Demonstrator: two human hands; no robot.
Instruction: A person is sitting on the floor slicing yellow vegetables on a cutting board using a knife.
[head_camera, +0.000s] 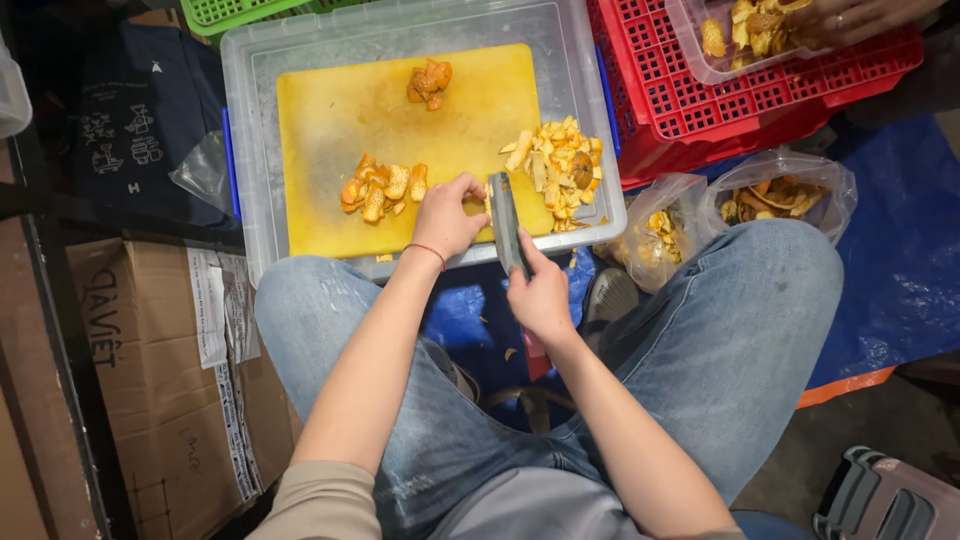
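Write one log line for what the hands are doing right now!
left hand: pressing peel piece on yellow cutting board | right hand: gripping cleaver, blade on board | cut peel pile: right of blade

We see a blue tarp (900, 260) spread over a dark floor (850, 430), a cardboard box (160, 380) at the left, and a red crate (740, 100) beside a green basket (235, 12) beyond.

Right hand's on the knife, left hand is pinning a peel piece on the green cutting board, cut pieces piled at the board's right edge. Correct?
Not quite: the cutting board is yellow, not green, as the head view shows. The rest holds: right hand on the knife, left hand pinning a peel piece, cut pieces piled at the right edge.
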